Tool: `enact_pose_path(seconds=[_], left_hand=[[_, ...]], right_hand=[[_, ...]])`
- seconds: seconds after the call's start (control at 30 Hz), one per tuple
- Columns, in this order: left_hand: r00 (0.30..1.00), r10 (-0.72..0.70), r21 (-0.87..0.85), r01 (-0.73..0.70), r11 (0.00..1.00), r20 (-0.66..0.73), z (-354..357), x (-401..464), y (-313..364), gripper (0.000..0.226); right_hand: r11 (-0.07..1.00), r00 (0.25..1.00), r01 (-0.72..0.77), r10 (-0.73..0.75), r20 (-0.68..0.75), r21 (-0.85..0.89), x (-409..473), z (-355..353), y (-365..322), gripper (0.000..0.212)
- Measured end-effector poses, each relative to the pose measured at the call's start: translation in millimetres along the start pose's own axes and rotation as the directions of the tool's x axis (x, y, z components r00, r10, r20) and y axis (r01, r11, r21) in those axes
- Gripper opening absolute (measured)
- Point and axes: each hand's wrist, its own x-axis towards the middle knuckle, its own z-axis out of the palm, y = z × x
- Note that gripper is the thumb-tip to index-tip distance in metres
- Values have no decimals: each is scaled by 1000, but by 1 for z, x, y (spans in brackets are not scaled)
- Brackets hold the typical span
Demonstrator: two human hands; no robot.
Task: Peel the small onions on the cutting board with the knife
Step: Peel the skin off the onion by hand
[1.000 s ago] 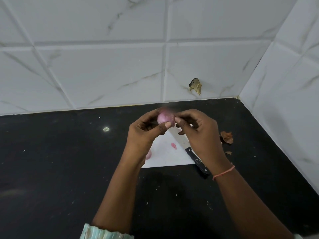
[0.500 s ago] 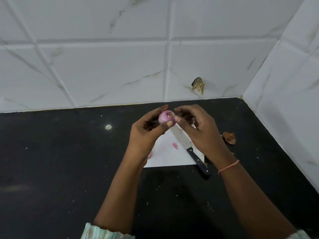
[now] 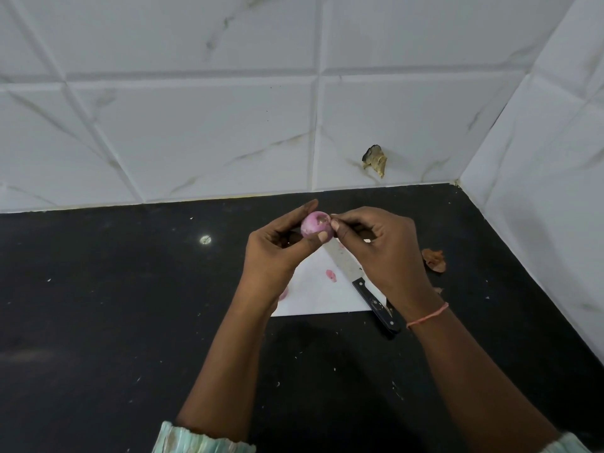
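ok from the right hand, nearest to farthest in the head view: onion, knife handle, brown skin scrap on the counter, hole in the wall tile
1. onion, at the right hand fingertips
2. knife handle, just below the wrist
3. brown skin scrap, right on the counter
4. hole in the wall tile, up behind

You've got one small pink onion (image 3: 315,224) up off the board, round and mostly bare, with a little brownish scrap of skin left near its top right. The white cutting board (image 3: 318,297) lies flat on the black table, a pink sliver of peel (image 3: 331,275) sitting on it. The knife (image 3: 361,284) rests diagonally across the board's right side, blade pointing up-left, black riveted handle hanging over the lower right corner onto the table.
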Motion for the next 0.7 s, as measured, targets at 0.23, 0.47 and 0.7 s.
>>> enact_pose_path(seconds=[0.23, 0.47, 0.7], left_hand=[[1000, -14, 12, 14, 1000, 19, 2, -2, 1, 44], [999, -37, 4, 37, 999, -3, 0, -1, -1, 39], [999, 42, 50, -41, 998, -10, 0, -1, -3, 42]], right_hand=[[998, 997, -59, 59, -58, 8, 0, 1, -4, 6], [947, 966, -242, 255, -34, 213, -4, 1, -6, 15], [958, 975, -212, 220, -23, 192, -4, 4, -9, 11]])
